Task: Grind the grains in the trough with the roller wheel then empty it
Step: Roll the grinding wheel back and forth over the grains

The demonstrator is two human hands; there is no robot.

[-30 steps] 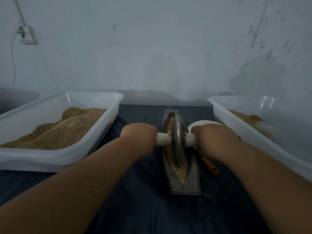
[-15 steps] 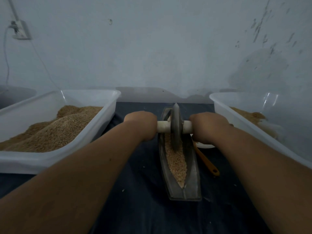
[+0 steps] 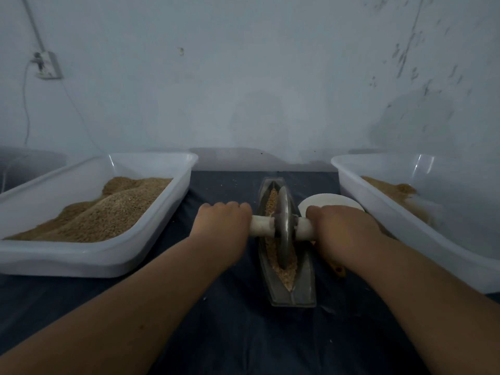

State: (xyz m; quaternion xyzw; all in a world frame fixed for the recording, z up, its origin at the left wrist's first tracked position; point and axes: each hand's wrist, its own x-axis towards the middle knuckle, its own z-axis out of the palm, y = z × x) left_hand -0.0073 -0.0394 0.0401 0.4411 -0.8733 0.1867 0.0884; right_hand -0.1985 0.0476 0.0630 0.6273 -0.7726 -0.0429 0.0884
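A narrow boat-shaped metal trough (image 3: 304,289) lies lengthwise on the dark cloth in front of me, with tan grains (image 3: 284,272) along its groove. A grey metal roller wheel (image 3: 283,226) stands on edge in the groove, near the trough's middle. A pale wooden axle runs through it. My left hand (image 3: 221,226) grips the axle's left end and my right hand (image 3: 342,231) grips its right end. Both fists are curled tight, and the axle tips are hidden inside them.
A white plastic tub (image 3: 89,255) heaped with grain stands at the left, and a second white tub (image 3: 384,209) with a little grain at the right. A white bowl (image 3: 327,203) and an orange-handled tool (image 3: 338,269) lie between trough and right tub. A wall is close behind.
The wheel rolled from the trough's far end back toward me to about its middle, after first going away from me. Both hands kept their grip on the axle.
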